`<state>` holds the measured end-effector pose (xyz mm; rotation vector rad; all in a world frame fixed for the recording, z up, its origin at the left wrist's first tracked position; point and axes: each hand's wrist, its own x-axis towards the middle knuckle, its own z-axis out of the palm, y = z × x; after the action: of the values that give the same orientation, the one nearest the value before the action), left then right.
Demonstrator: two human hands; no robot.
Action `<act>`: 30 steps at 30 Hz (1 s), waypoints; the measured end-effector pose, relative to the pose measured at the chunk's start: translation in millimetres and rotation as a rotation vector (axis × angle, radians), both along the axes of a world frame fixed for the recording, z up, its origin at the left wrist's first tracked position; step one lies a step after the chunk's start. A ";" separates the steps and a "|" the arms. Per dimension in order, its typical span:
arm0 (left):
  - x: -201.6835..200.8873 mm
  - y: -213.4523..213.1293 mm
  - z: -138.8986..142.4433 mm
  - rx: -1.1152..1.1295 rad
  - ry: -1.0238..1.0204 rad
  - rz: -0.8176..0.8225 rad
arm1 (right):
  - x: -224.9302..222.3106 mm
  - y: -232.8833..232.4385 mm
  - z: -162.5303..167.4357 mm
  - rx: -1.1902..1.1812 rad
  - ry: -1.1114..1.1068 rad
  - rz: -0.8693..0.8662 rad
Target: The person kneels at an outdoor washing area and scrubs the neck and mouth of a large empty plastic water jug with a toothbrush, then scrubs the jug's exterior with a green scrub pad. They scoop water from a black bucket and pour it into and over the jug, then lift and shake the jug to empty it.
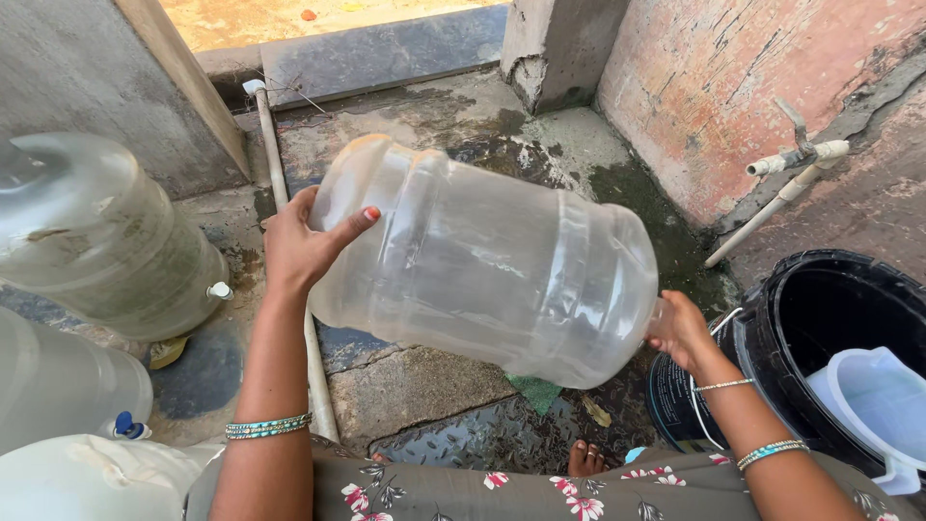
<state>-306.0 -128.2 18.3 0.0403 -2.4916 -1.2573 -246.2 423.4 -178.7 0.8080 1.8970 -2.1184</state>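
1. Tipping sideways in mid-air, the big clear water jug is held over the wet concrete floor, base to the left, neck to the right; looks empty, maybe a film of water inside, hard to tell.
2. Left hand is spread flat on the jug's base, fingers open, pressing rather than wrapping. Risk, my read: wet smooth plastic plus a palm-only hold, so the base could slide off and drop.
3. Right hand is closed round the neck end; the mouth is hidden behind it, cap or no cap unclear. The hands are well apart, one at each end.
4. Far left: two more cloudy jugs lie on the floor, taps fitted; contents not readable.
5. White pipe runs along the floor under the jug; a dropped jug could hit it.
6. Bare foot sits directly below, likely in the fall line.
7. Right: black bucket just beside the neck, a white plastic jug inside it; water level not visible. Wall tap above.
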 end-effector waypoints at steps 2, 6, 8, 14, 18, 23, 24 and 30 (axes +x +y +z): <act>-2.7 -0.9 -2.9 -0.100 -0.157 0.040 | 10.8 -9.2 -17.6 0.006 -0.129 0.014; -7.5 -5.7 7.2 -0.197 -0.201 0.083 | 16.8 -19.3 -28.9 0.012 -0.276 0.091; -6.5 -5.0 12.9 -0.111 -0.170 0.067 | 12.7 -20.5 -15.9 0.009 -0.149 0.108; 8.3 -4.7 22.4 0.462 0.281 -0.365 | 6.3 -5.4 75.1 -0.099 0.429 0.004; 9.1 -16.2 26.6 0.641 0.253 -0.486 | 9.4 14.3 112.5 -0.318 0.571 -0.059; -3.0 14.2 -6.0 0.170 -0.113 -0.090 | 0.7 28.2 57.2 0.087 0.118 -0.024; -4.7 19.5 -14.6 0.122 -0.190 -0.028 | -0.1 28.7 38.9 0.168 -0.002 -0.027; -9.2 20.3 -38.1 -0.135 -0.346 0.072 | 7.4 14.9 -9.7 0.181 -0.227 0.017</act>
<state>-315.1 -107.9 -19.8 0.3381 -2.8318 -1.1293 -238.8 438.3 -188.4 1.0163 1.9828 -1.7769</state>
